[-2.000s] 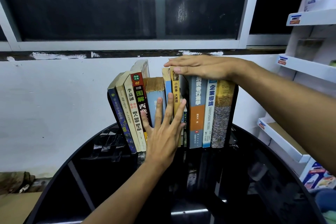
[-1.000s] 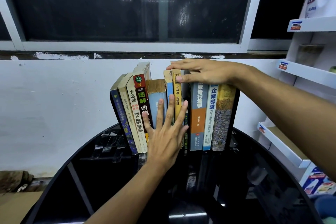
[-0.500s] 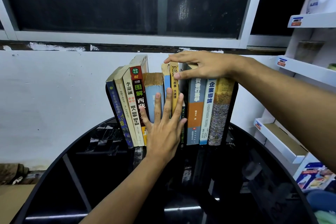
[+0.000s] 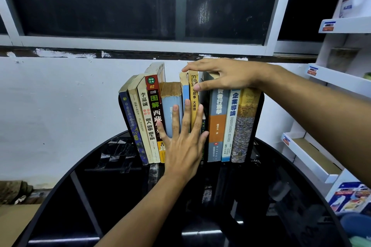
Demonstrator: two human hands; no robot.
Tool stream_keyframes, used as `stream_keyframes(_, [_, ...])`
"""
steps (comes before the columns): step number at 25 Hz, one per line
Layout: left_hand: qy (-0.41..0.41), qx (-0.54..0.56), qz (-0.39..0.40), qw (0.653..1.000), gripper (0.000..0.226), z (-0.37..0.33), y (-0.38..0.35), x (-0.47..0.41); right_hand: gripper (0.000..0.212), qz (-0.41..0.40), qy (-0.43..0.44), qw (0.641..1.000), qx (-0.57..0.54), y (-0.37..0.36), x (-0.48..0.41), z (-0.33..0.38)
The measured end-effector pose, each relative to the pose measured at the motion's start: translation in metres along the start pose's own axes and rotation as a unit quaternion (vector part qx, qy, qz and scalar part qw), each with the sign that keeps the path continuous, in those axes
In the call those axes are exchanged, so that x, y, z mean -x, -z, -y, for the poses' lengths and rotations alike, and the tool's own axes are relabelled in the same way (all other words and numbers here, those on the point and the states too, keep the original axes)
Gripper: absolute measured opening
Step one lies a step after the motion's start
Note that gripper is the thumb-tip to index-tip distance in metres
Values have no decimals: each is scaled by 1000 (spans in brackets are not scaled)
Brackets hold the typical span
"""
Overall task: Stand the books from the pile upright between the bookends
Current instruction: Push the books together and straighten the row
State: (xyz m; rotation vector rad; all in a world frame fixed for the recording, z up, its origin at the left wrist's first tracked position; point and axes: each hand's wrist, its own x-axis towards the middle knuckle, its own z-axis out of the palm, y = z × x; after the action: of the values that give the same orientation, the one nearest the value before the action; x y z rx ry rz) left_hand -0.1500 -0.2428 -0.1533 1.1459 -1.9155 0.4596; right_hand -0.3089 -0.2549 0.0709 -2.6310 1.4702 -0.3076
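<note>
While the left hand (image 4: 183,146) presses spread, straight fingers (image 4: 187,114) flat on the middle spines, the books (image 4: 217,124) stand upright on the worktop (image 4: 120,196) dead ahead. Right hand (image 4: 226,75) drapes their tops between the bookends (image 4: 259,118), grip loose, thumb on the yellow spine.

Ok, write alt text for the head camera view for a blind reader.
A person's left hand presses flat against the spines of a row of standing books between black bookends on a black table, while the right hand rests across their tops. Behind are a white wall and a dark window; white shelves stand at right.
</note>
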Motion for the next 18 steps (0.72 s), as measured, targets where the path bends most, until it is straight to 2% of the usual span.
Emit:
stream_keyframes(9, [0,5,15,1000,71,1,-1,0,71,-10,-1,1000,-5,-4,-1,-3])
stream_keyframes(14, [22,91,42,995,71,-11,23,1,72,-14,-2,1000,24,-2,8,4])
stream_keyframes(18, [-28,85,25,996,75,-30,27,-2,67,-49,3,998,28,1,34,-5])
